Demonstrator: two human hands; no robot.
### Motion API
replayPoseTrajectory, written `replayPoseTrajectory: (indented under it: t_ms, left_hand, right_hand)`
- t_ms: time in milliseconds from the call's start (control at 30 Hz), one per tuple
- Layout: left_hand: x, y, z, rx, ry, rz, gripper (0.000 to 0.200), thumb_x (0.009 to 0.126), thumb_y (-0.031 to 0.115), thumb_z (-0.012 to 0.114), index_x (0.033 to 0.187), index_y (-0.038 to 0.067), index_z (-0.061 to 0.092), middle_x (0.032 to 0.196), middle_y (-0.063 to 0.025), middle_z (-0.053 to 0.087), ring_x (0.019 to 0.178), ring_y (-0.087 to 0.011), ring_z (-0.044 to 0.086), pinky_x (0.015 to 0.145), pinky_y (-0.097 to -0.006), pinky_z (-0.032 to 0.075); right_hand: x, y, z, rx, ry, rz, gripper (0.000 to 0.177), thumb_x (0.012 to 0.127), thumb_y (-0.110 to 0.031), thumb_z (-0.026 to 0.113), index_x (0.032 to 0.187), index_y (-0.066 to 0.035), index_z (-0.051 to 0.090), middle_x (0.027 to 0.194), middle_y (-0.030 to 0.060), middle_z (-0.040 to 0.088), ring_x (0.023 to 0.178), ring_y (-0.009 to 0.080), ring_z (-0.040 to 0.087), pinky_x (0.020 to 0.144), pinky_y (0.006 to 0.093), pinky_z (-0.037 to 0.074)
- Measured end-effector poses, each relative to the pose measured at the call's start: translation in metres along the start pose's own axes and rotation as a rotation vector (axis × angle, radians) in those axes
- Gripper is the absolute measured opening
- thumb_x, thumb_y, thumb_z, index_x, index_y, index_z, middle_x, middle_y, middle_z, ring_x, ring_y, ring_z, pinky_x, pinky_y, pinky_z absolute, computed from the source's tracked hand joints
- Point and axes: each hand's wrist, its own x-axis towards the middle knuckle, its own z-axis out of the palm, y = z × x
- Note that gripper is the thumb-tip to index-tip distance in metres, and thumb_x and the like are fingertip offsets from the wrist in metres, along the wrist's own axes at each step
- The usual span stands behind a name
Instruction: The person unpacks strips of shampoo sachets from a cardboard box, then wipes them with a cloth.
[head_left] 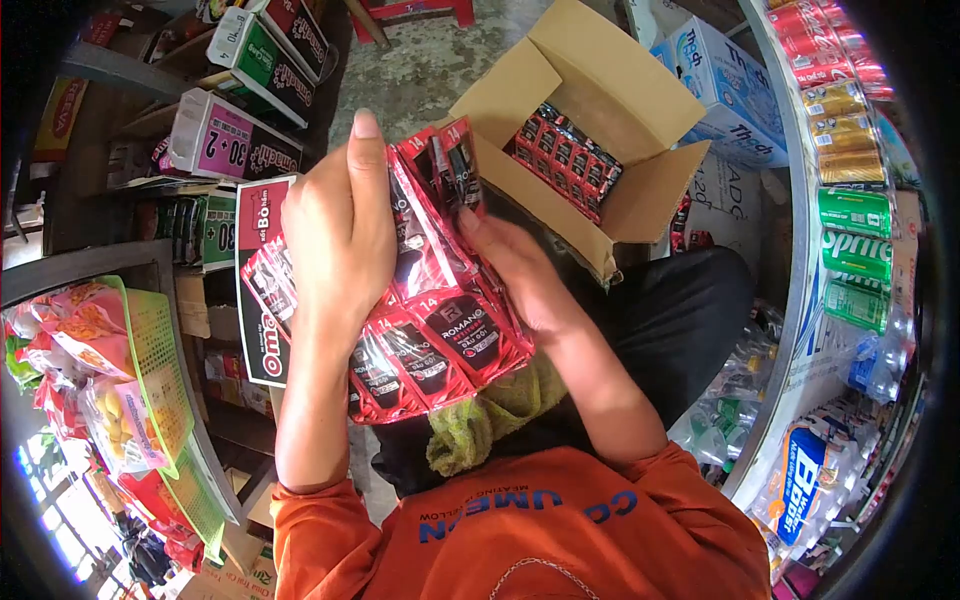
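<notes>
A folded bundle of red and black Romano sachet strips (pixel 430 345) lies in front of my chest, above my lap. My left hand (pixel 340 230) is closed over its left side, fingers curled under and thumb pointing up, away from the strips. On the right side, my right hand (pixel 505 260) grips the folded strips, its thumb on top near the upper edge. Most of the fingertips of both hands are hidden. Beyond my right hand stands an open cardboard box (pixel 590 90) with more red and black sachet strips (pixel 567 160) inside.
Noodle cartons (pixel 240 130) fill the shelf on the left, above a green basket (pixel 155 370) of packaged goods. Drink cans (pixel 855 235) and bottles line the right shelf. A blue-white carton (pixel 720 90) stands behind the open box. Yellow-green netting (pixel 480 425) lies across my lap.
</notes>
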Motion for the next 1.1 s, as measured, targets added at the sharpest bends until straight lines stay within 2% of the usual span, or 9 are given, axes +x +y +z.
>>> replayPoseTrajectory:
  t_ms: [100,267,567,667,733,767,900,967,1100]
  left_hand:
    - [0.001,0.001,-0.001,0.04,0.03,0.021,0.059,0.111,0.036,0.043,0.069,-0.003,0.057,0.059,-0.0242,0.053,0.054,-0.0435,0.053,0.053,-0.0486,0.04]
    - [0.0,0.004,0.0,0.107,0.067,0.023,0.057,0.11,0.035,0.045,0.068,-0.002,0.057,0.058,-0.023,0.053,0.052,-0.0413,0.054,0.051,-0.0478,0.039]
    - [0.0,0.005,0.0,0.143,0.028,0.047,0.057,0.11,0.033,0.045,0.068,-0.003,0.056,0.059,-0.0237,0.054,0.054,-0.0437,0.054,0.051,-0.0477,0.039]
    - [-0.001,0.002,0.004,0.186,0.052,0.081,0.057,0.11,0.033,0.044,0.068,-0.003,0.056,0.06,-0.0236,0.055,0.055,-0.0442,0.055,0.051,-0.0478,0.039]
    - [0.0,0.002,0.004,0.216,0.065,0.085,0.057,0.111,0.033,0.044,0.068,-0.003,0.056,0.06,-0.0235,0.055,0.055,-0.0443,0.055,0.052,-0.0479,0.039]
    - [0.0,0.002,0.004,0.179,0.069,0.07,0.056,0.11,0.033,0.044,0.069,-0.003,0.056,0.061,-0.0234,0.056,0.056,-0.0445,0.056,0.052,-0.0481,0.04]
    - [0.0,0.002,0.003,0.197,0.076,0.085,0.053,0.11,0.031,0.045,0.07,-0.002,0.057,0.062,-0.0231,0.057,0.058,-0.0444,0.057,0.053,-0.0484,0.041]
    - [0.0,0.003,0.003,0.202,0.074,0.07,0.053,0.11,0.031,0.045,0.07,-0.002,0.057,0.063,-0.0232,0.058,0.058,-0.0443,0.057,0.053,-0.0484,0.041]
    - [-0.002,0.003,0.005,0.208,0.079,0.09,0.053,0.11,0.031,0.045,0.07,-0.002,0.057,0.064,-0.0238,0.058,0.058,-0.0446,0.057,0.053,-0.0486,0.041]
  right_hand:
    - [-0.007,-0.007,0.005,-0.476,0.023,-0.33,0.044,0.108,-0.035,0.055,0.13,0.003,0.059,0.12,0.0059,0.069,0.108,0.0077,0.06,0.098,0.0278,0.048]
    - [-0.039,-0.008,-0.002,-0.553,0.063,-0.003,0.062,0.103,-0.05,0.06,0.135,0.003,0.059,0.121,0.0081,0.069,0.108,0.0108,0.062,0.099,0.0285,0.049]
    - [-0.051,0.002,-0.004,-0.491,0.075,-0.045,0.047,0.091,-0.039,0.08,0.113,0.0,0.068,0.105,0.0024,0.072,0.091,0.0057,0.062,0.08,0.0268,0.051]
    - [-0.05,-0.005,0.003,-0.723,0.189,-0.236,0.044,0.086,-0.025,0.086,0.114,0.002,0.065,0.099,0.0055,0.075,0.088,0.0129,0.07,0.079,0.0299,0.056]
    - [-0.051,-0.008,-0.001,-1.407,0.328,-0.563,0.041,0.084,-0.021,0.087,0.111,0.003,0.066,0.094,0.0102,0.077,0.083,0.0153,0.073,0.071,0.0313,0.057]
    - [-0.055,-0.013,0.006,-1.512,0.362,-0.507,0.041,0.085,-0.021,0.086,0.111,0.004,0.066,0.092,0.0141,0.077,0.085,0.017,0.075,0.071,0.0321,0.057]
    - [-0.056,-0.015,0.007,-1.561,0.383,-0.435,0.044,0.085,-0.023,0.086,0.113,0.004,0.066,0.095,0.0123,0.077,0.086,0.0166,0.074,0.075,0.0321,0.057]
    - [-0.049,-0.013,0.0,-1.296,0.307,-0.646,0.051,0.088,-0.046,0.08,0.096,0.001,0.062,0.074,0.0167,0.071,0.07,0.0329,0.074,0.062,0.04,0.056]
    - [-0.049,-0.016,0.011,-1.218,0.384,-0.473,0.052,0.094,-0.049,0.072,0.097,0.002,0.062,0.076,0.0185,0.071,0.071,0.0365,0.073,0.063,0.0437,0.056]
